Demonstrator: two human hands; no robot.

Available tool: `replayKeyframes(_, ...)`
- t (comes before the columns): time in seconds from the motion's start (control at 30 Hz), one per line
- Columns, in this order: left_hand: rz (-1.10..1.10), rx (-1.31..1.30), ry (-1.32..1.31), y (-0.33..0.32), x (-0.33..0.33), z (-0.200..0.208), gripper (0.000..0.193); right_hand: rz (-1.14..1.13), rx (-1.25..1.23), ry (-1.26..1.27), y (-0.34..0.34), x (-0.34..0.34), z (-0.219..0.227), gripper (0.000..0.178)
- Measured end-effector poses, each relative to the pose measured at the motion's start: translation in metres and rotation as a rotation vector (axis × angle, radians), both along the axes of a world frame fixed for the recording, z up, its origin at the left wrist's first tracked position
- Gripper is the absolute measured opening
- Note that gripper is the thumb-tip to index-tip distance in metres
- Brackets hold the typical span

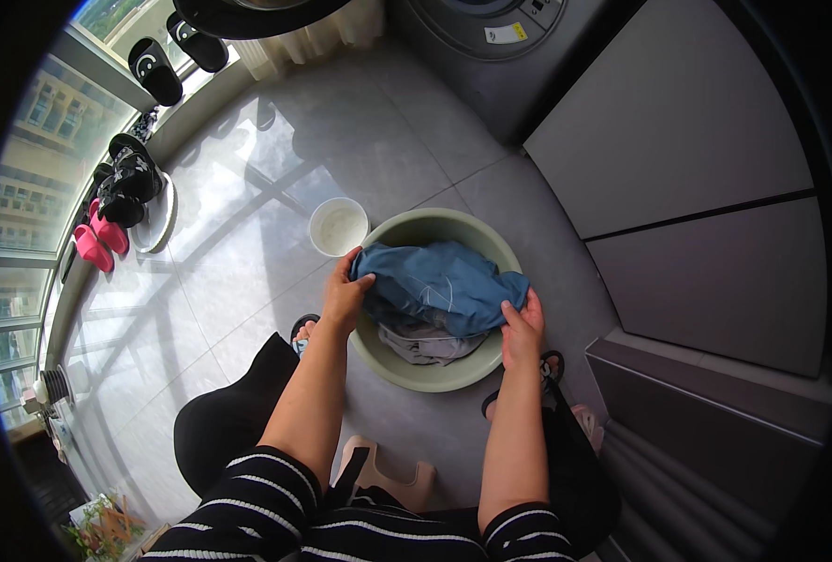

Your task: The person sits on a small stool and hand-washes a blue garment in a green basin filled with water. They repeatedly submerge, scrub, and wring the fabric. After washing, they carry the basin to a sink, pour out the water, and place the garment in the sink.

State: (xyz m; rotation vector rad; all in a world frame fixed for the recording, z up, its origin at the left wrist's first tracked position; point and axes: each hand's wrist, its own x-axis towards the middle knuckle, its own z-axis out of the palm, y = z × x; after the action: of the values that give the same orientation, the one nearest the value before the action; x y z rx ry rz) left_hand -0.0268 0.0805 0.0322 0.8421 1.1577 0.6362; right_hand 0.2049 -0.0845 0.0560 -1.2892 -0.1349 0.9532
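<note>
A blue garment (439, 281) with a thin white line on it is stretched between my two hands, over a pale green basin (416, 377). My left hand (346, 290) pinches its left end with the thumb on top. At the right end, my right hand (522, 328) grips the cloth between thumb and fingers, near the basin's right rim. Under the blue cloth, grey fabric (430, 345) lies bunched in the basin. How far the blue cloth rests on it I cannot tell.
Just beyond the basin stands a small white bowl (339, 227). A beige stool (392, 473) is beneath me. Pink slippers (100, 234) and black sandals (130, 178) line the window side. Grey cabinets (678, 131) and a washing machine (491, 56) stand right and ahead.
</note>
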Motion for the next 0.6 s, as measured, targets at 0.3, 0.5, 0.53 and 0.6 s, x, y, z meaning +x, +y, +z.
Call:
replayKeyframes(0.3,-0.082,0.059,0.446,-0.055,0.000,-0.060,0.050,0.264,-0.301,-0.984,0.099,-0.068,-0.014,0.027)
replayKeyframes(0.5,-0.395,0.268,0.769,-0.008,-0.001,-0.016,0.046,0.405,-0.226,-0.984,0.161,-0.099,-0.044,0.013)
replayKeyframes(0.53,-0.412,0.288,0.765,0.000,-0.001,-0.012,0.043,0.413,-0.174,-1.027,0.172,-0.104,-0.042,0.013)
replayKeyframes(0.6,-0.369,0.303,0.781,0.017,0.000,0.002,0.037,0.437,-0.144,-0.981,0.189,-0.108,-0.034,0.014)
